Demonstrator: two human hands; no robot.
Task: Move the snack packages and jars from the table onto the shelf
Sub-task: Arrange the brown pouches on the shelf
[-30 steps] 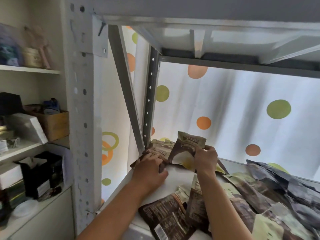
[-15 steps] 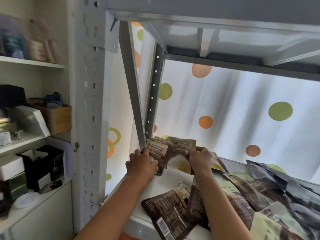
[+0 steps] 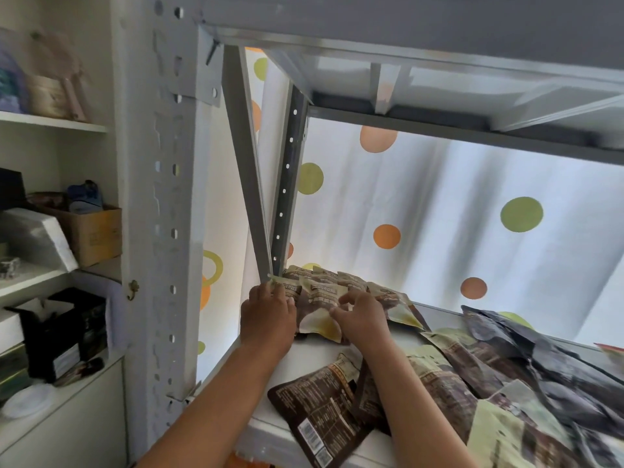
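Observation:
Several brown and cream snack packages [image 3: 322, 292] stand propped in the back left corner of the white shelf board [image 3: 314, 352], against the grey post. My left hand [image 3: 268, 320] holds the leftmost package by its left edge, fingers curled on it. To the right, my right hand [image 3: 361, 320] has its fingers loosely spread, the tips touching the front package. One more brown package [image 3: 322, 412] lies flat near the shelf's front edge. A pile of packages [image 3: 506, 390] covers the right part of the shelf.
A slanted grey brace [image 3: 246, 170] and a perforated post [image 3: 287, 184] close in the corner. The upper shelf's underside [image 3: 439, 79] hangs low overhead. A dotted curtain [image 3: 439, 214] is behind. Boxes [image 3: 91, 231] fill the white cupboard to the left.
Both hands have pushed the packages back toward the corner and stood them closer together. My right hand has loosened its hold on the front package.

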